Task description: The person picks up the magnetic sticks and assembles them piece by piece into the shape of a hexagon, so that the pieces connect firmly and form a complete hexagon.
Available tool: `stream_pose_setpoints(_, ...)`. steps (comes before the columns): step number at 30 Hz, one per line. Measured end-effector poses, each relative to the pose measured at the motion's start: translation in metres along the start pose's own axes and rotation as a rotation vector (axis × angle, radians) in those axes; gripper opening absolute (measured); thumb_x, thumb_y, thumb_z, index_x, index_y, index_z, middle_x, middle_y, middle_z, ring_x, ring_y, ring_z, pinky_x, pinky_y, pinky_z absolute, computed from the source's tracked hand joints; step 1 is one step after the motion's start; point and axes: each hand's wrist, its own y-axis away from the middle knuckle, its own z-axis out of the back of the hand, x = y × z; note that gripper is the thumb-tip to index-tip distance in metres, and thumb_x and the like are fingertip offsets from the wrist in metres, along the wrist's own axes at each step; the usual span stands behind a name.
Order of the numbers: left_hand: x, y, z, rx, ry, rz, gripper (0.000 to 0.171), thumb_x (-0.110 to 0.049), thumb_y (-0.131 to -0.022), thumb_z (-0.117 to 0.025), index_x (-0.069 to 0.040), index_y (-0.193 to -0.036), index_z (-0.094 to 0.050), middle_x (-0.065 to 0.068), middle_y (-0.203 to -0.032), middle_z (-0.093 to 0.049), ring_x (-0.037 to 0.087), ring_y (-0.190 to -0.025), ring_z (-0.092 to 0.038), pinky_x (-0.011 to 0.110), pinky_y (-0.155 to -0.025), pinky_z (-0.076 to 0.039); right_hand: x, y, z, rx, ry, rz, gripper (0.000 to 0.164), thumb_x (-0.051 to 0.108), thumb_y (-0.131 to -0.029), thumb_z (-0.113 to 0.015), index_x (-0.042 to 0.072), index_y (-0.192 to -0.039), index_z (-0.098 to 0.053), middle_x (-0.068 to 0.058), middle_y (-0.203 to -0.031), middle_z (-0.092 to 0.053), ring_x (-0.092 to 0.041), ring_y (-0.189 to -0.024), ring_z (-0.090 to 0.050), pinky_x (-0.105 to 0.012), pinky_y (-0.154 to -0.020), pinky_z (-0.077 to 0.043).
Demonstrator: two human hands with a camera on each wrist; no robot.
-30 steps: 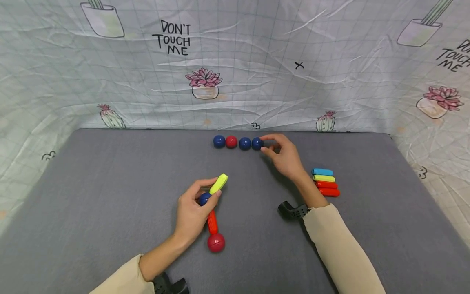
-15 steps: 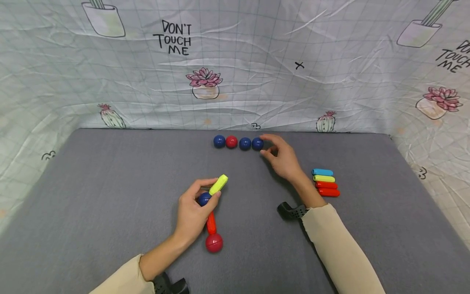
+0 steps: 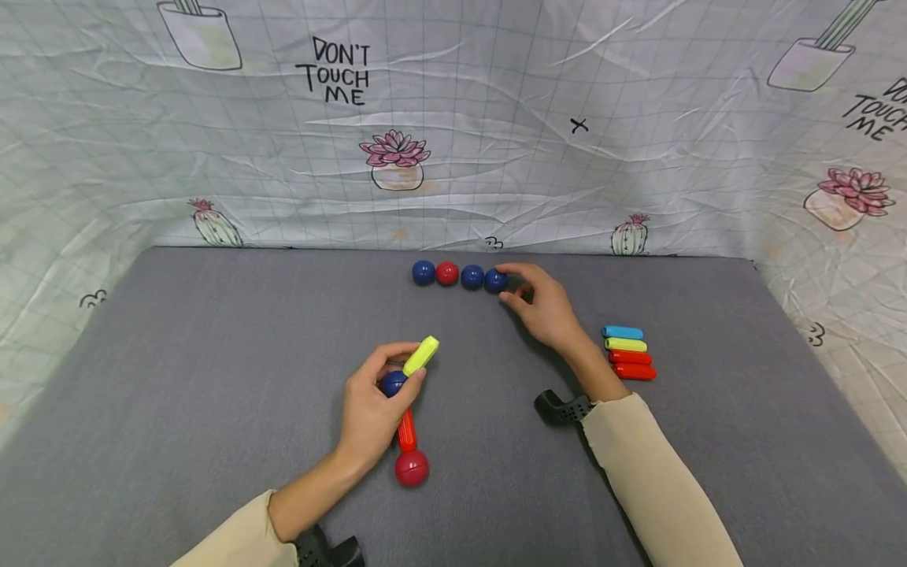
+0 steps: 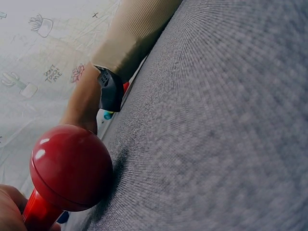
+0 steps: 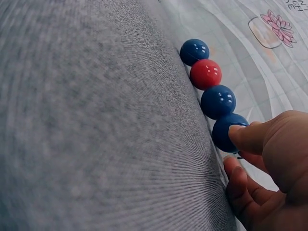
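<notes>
In the head view, my left hand (image 3: 372, 405) grips a joined toy piece near the middle of the table. It is made of a yellow stick (image 3: 421, 356), a blue ball (image 3: 393, 383) partly hidden by the fingers, a red stick (image 3: 407, 431) and a red ball (image 3: 412, 468) at the near end. That red ball (image 4: 71, 168) looms large in the left wrist view, close over the cloth. At the back, my right hand (image 3: 544, 309) pinches the rightmost blue ball (image 3: 496, 281) of a row between thumb and index finger; the right wrist view shows the thumb on this blue ball (image 5: 229, 133).
Beside the pinched ball, the row continues with a blue ball (image 3: 472, 277), a red ball (image 3: 447, 274) and another blue ball (image 3: 423, 272). Right of the right forearm lie a blue stick (image 3: 623, 332), a yellow stick (image 3: 626, 345) and two red sticks (image 3: 632, 371). A printed cloth (image 3: 496, 157) hangs behind.
The right hand's fingers have settled on the end blue ball, which has shifted slightly toward the near side. The red ball end of the left hand's piece has swung a little left.
</notes>
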Motion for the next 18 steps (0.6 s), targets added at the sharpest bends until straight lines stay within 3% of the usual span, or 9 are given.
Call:
stream_pose_setpoints(9, 0.0004, -0.0006, 0.0002, -0.003, -0.002, 0.005, 0.029, 0.010, -0.082, -0.068, 0.003, -0.110, -0.063, 0.014, -0.098, -0.065, 0.018, -0.073, -0.058, 0.021, -0.059, -0.047, 0.0016, -0.0003, -0.0005, 0.010, 0.011, 0.019, 0.040, 0.011, -0.088, -0.070, 0.014, -0.127, -0.060, -0.008, -0.117, -0.058, -0.019, -0.079, -0.055, -0.035, -0.070, -0.040)
stream_pose_setpoints(18, 0.0012, -0.0012, 0.0004, -0.001, 0.002, 0.005, 0.030, 0.010, -0.082, -0.068, 0.004, -0.110, -0.063, 0.014, -0.097, -0.065, 0.018, -0.074, -0.059, 0.021, -0.061, -0.048, 0.0035, -0.0010, -0.0020, -0.003, 0.024, 0.053, 0.029, 0.011, -0.088, -0.070, 0.012, -0.117, -0.065, -0.005, -0.113, -0.061, -0.018, -0.080, -0.055, -0.035, -0.069, -0.041)
